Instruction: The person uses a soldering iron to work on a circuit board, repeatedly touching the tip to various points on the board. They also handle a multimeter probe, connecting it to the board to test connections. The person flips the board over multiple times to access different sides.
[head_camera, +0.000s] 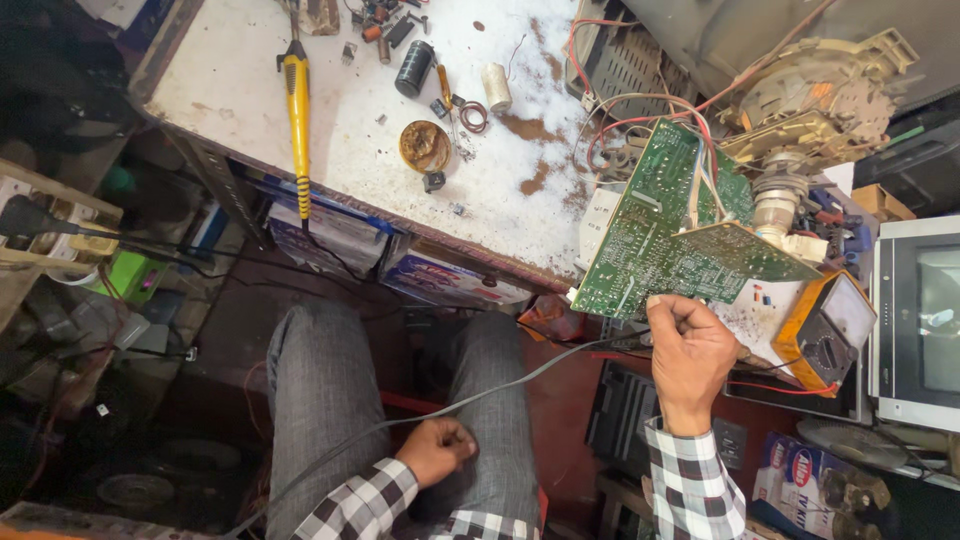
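Worn white bench (330, 90) bearing a yellow soldering iron (298, 110) and solder tin (425, 146); yellow multimeter (826, 330) at right. Right hand (690, 355) grips the green circuit board (650, 240) (tilted, long axis running up-right). Left hand (435, 450), fisted, holds a grey cable (500, 385).

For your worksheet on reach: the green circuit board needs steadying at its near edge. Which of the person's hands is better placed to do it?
Probably the right hand: it is raised beside the green circuit board, at its near edge. The left hand rests low on the lap, closed around the grey cable.
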